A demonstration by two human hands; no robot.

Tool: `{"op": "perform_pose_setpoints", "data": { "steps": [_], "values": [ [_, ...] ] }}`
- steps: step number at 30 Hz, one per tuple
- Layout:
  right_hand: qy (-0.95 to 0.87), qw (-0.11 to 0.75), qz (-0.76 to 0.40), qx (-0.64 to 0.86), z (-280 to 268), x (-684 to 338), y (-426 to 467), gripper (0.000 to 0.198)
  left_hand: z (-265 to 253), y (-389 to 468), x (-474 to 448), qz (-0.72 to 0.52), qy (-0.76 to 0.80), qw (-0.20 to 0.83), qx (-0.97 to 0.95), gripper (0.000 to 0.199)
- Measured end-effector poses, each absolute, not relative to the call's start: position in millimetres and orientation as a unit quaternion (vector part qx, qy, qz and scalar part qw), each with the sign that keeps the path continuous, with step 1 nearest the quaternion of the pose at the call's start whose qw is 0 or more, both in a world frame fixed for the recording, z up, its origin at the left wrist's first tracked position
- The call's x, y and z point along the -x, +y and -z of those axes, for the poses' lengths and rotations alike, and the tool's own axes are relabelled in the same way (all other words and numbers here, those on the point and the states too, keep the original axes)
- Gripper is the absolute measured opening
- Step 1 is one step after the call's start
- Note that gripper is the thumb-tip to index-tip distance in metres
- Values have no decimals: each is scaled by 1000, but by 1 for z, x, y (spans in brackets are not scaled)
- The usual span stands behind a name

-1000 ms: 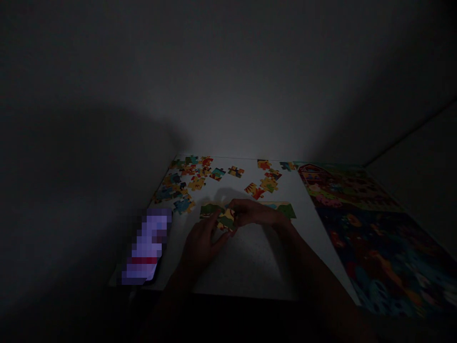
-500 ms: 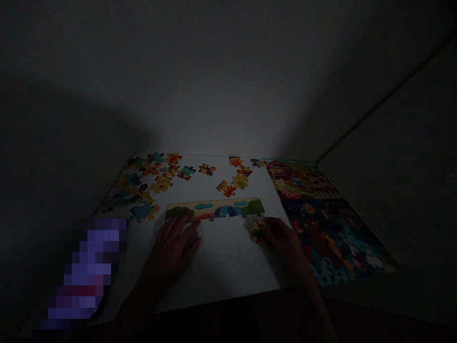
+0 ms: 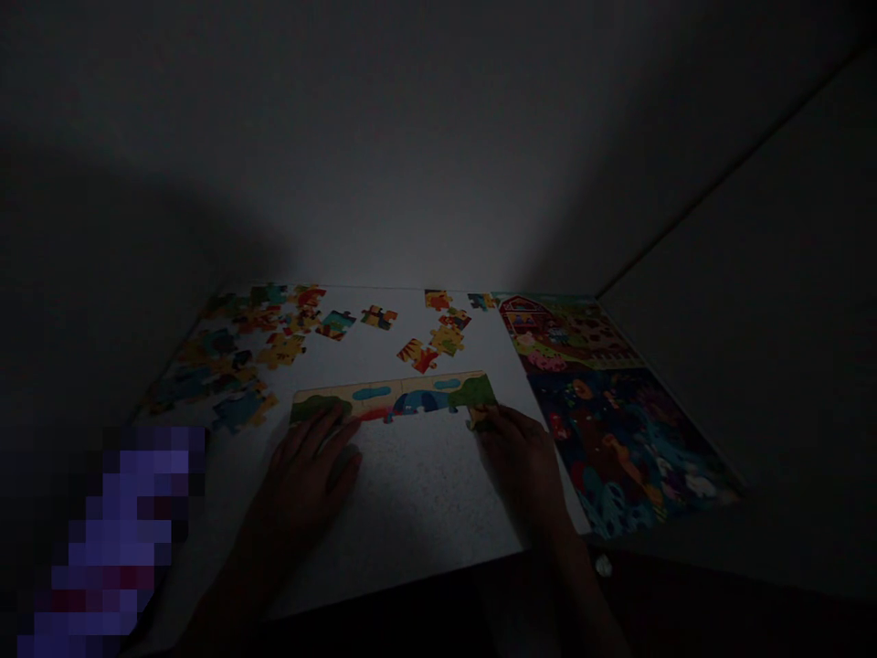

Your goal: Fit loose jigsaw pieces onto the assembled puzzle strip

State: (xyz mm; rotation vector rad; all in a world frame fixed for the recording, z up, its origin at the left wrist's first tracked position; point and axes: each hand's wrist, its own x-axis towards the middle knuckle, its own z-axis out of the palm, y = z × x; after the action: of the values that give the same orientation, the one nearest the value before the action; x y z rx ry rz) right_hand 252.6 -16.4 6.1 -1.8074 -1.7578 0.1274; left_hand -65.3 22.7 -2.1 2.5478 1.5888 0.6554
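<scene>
A joined strip of jigsaw puzzle (image 3: 415, 399) lies on the white table, showing green bushes, blue clouds and a blue rounded shape. My left hand (image 3: 305, 471) rests with fingers spread over the strip's lower left end. At the opposite end, my right hand (image 3: 524, 461) has its fingers closed on a yellow-green puzzle piece (image 3: 480, 419), right against the strip's lower edge. Those fingers hide much of the piece, and in the dim light I cannot tell whether it is locked in.
Loose puzzle pieces (image 3: 280, 349) are heaped at the left, with several more scattered behind the strip (image 3: 447, 340). Two picture sheets, a farm scene (image 3: 568, 334) and a dark scene (image 3: 617, 448), lie at the right. A pixelated object (image 3: 116, 548) is front left. A wall stands behind.
My right hand has moved the puzzle piece up to the strip's lower right end. My left hand stays on the strip. The whole view has shifted slightly.
</scene>
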Motion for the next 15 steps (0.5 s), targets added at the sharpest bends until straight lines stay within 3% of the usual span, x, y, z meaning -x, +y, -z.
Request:
{"op": "perform_pose_setpoints", "data": {
  "steps": [15],
  "values": [
    [-644,249,6,723,-5,-223,-26,33,2,25,65,-221,508,5,-832,44]
  ]
}}
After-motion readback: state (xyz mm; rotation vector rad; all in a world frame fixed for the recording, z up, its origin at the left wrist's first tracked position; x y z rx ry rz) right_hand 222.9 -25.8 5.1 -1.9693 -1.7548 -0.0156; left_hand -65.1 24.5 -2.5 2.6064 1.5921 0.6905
